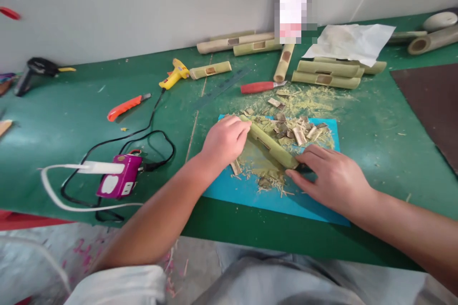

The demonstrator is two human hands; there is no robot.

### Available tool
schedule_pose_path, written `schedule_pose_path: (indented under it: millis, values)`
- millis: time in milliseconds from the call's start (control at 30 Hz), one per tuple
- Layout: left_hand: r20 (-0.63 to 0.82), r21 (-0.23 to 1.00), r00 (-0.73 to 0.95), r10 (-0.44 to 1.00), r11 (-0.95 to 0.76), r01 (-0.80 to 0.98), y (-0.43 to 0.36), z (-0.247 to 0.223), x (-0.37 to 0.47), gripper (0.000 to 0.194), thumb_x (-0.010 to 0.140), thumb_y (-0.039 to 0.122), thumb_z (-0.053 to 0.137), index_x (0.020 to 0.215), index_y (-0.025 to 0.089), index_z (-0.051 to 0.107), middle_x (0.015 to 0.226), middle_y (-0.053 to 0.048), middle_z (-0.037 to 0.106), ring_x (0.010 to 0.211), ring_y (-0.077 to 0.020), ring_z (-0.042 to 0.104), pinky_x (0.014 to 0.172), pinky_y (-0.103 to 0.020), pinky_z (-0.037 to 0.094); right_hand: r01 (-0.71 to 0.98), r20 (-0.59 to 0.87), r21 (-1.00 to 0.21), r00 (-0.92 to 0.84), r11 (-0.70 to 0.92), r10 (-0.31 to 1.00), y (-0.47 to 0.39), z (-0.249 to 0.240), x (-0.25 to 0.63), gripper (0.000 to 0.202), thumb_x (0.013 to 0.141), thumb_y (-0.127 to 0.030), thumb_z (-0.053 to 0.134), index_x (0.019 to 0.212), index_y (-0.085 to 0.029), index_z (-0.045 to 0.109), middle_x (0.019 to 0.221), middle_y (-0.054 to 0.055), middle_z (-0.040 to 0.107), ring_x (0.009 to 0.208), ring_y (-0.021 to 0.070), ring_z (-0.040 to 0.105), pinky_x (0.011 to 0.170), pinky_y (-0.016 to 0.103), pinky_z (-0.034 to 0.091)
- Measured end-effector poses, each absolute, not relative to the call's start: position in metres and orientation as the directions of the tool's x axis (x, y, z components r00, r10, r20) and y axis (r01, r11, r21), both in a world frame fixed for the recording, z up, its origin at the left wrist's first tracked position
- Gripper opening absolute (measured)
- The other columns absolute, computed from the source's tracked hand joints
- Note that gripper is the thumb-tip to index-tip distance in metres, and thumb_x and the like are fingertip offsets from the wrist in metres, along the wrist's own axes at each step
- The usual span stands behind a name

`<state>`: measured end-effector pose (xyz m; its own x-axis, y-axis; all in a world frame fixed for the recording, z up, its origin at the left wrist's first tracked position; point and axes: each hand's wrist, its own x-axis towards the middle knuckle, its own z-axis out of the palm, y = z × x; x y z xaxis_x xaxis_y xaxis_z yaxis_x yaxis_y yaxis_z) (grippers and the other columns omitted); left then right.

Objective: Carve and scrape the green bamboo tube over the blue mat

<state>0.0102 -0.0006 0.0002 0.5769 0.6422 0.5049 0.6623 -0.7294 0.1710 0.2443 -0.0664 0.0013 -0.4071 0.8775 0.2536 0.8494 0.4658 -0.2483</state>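
Observation:
A green bamboo tube [274, 147] with a slot cut in its side lies slantwise over a blue sheet [229, 193]. At its upper left end my left hand [226, 140] is closed on it. The fingers of my right hand [327, 174] pinch the lower right end, where something dark shows between them, too hidden to make out. Bamboo chips [300, 134] and fine shavings [268, 180] are strewn on the sheet around the tube.
Beyond the sheet lie a red-handled knife [256, 87], cut bamboo tubes [325, 79] and white paper [352, 42]. To the left are an orange cutter [125, 107], a yellow glue gun [174, 74] and a purple power adapter [119, 176] with cables. A dark mat [429, 105] lies right.

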Motion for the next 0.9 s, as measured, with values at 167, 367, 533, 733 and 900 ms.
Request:
schedule_pose_path:
  millis: [167,367,533,733,900]
  values:
    - [0.367,0.221,0.773,0.518,-0.855,0.468,-0.018,0.002,0.023,0.026,0.097,0.014,0.042,0.106,0.010,0.066,0.076,-0.006,0.063,0.073,-0.0164,0.059,0.064,-0.026,0.050,0.837,0.240,-0.254,-0.430,0.484,0.870,-0.067,0.001,0.244,0.027,0.090,-0.039,0.054,0.084,-0.017,0.067,0.077,0.004,0.062,0.068,0.0162,0.060,0.062,0.030,0.043]
    - [0.506,0.190,0.568,0.649,-0.727,0.660,0.004,0.001,0.006,0.022,0.097,0.016,0.047,0.091,0.009,0.068,0.075,-0.007,0.064,0.070,-0.0151,0.058,0.065,-0.028,0.049,0.847,0.269,-0.215,-0.426,0.485,0.864,-0.067,0.001,0.243,0.032,0.092,-0.042,0.052,0.086,-0.015,0.068,0.077,0.004,0.063,0.065,0.0156,0.059,0.061,0.031,0.042]
    - [0.388,0.235,0.755,0.528,-0.849,0.473,-0.012,0.002,0.017,0.026,0.098,0.017,0.042,0.107,0.009,0.066,0.076,-0.006,0.064,0.073,-0.0153,0.059,0.064,-0.026,0.050,0.840,0.276,-0.194,-0.448,0.506,0.850,-0.066,0.001,0.244,0.031,0.092,-0.040,0.052,0.083,-0.015,0.068,0.074,0.004,0.061,0.065,0.0163,0.059,0.061,0.031,0.041]
    - [0.502,0.162,0.586,0.636,-0.735,0.658,0.001,-0.002,0.008,0.023,0.097,0.016,0.046,0.096,0.009,0.068,0.078,-0.008,0.066,0.072,-0.0158,0.059,0.068,-0.029,0.051,0.839,0.298,-0.201,-0.439,0.505,0.848,-0.066,0.002,0.244,0.033,0.092,-0.042,0.052,0.083,-0.015,0.068,0.076,0.004,0.062,0.064,0.0163,0.059,0.061,0.031,0.042]
    - [0.363,0.169,0.771,0.524,-0.850,0.498,-0.015,-0.001,0.019,0.028,0.098,0.014,0.040,0.110,0.009,0.064,0.077,-0.006,0.064,0.074,-0.0161,0.059,0.064,-0.026,0.050,0.832,0.283,-0.215,-0.449,0.512,0.848,-0.066,0.000,0.244,0.029,0.091,-0.039,0.053,0.080,-0.016,0.066,0.074,0.003,0.060,0.064,0.0164,0.059,0.060,0.031,0.042]
